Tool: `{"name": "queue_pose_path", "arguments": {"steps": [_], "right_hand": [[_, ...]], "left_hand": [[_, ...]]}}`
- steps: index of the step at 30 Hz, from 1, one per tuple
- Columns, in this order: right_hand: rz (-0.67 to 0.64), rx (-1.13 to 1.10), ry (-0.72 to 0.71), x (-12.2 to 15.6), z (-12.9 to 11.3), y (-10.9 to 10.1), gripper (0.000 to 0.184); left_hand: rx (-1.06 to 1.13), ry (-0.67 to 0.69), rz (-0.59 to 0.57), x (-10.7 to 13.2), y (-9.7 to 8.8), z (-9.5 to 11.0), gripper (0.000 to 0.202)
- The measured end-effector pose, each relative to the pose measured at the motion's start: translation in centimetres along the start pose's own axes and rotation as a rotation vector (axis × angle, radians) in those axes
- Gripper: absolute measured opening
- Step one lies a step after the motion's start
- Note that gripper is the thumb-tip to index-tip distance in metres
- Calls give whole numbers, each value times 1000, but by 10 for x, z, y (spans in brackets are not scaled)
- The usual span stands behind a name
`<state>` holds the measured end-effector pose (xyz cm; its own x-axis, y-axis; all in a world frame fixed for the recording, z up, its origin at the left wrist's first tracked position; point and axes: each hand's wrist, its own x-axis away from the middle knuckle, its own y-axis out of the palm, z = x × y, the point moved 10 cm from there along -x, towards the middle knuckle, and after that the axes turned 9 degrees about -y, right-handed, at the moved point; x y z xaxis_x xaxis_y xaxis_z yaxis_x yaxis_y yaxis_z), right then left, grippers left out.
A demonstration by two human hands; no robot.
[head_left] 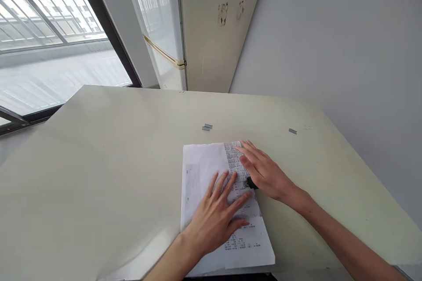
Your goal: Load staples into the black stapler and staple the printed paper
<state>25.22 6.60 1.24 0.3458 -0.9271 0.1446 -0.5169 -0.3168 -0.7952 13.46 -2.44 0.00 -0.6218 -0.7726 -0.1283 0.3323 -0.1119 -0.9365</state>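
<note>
A stack of printed white paper (244,252) lies on the table in front of me. My left hand (212,219) rests flat on its middle with the fingers spread. At the upper right edge, my right hand (263,170) has its fingers stretched out over the paper and holds nothing that I can see. Under those fingertips runs a band of dense black-and-white pattern (234,160) on the page. A black binder clip (252,183) sits on the right edge, partly hidden by my right hand.
Small grey strips that look like staples (207,127) lie beyond the paper, with one more grey strip (292,131) farther right. The pale table (115,162) meets a grey wall (346,44) on the right. A fridge-like cabinet (211,52) and a window stand behind.
</note>
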Motion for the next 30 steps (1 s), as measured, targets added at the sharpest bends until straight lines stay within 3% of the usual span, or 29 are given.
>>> {"name": "queue_pose_path", "arguments": {"steps": [30], "right_hand": [[29,173,-8,-3,0,11,65]], "left_hand": [[85,-18,32,0,4,-2,68]]}}
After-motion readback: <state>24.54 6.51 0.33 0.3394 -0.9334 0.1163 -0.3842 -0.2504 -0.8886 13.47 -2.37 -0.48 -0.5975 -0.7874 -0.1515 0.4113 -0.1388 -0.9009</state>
